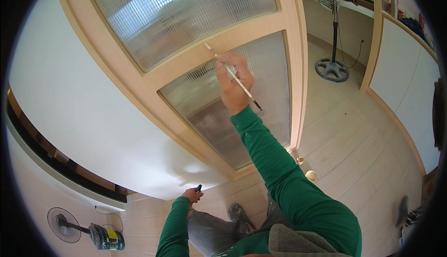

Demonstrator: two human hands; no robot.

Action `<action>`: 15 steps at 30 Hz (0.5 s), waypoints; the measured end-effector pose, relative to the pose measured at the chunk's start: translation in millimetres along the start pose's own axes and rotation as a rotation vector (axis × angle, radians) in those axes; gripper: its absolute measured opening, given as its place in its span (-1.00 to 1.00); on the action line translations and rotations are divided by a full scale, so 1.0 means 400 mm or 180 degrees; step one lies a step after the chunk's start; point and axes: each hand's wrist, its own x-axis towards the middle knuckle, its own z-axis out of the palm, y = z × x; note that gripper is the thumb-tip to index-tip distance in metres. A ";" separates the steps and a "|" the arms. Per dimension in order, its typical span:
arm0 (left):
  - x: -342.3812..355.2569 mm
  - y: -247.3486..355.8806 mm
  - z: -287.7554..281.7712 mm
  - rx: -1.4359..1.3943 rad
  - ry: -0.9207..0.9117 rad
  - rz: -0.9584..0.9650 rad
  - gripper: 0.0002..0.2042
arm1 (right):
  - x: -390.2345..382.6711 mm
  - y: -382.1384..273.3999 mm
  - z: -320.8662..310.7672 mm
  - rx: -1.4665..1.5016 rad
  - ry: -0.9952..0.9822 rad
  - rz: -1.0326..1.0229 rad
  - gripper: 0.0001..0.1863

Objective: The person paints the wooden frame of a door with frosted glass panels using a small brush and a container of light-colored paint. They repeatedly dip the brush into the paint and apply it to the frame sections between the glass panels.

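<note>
My right hand (235,81) grips a thin paintbrush (243,88) with a pale, speckled handle and a dark end. The brush's light tip touches or hovers just over the wooden crossbar (186,60) between two ribbed glass panes of a light wood-framed door; I cannot tell which. Down low, near the bottom edge of the white panel (93,103), my left hand (191,195) is closed on a small black object (199,188) whose kind does not show. Beneath the crossbar, the lower glass pane (200,103) is partly hidden behind my right hand and green sleeve.
Two small round containers (311,176) stand on the tiled floor near the door's lower corner. A black stand fan (332,69) is at the back right beside a cluttered counter. White cabinets (400,66) line the right. Another fan (64,225) and a dark bucket (107,237) are lower left.
</note>
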 end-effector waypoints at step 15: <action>-0.016 0.015 -0.002 -0.0094 0.0027 0.0005 -0.57 | -0.015 -0.017 0.012 0.0151 0.0079 0.0223 -0.84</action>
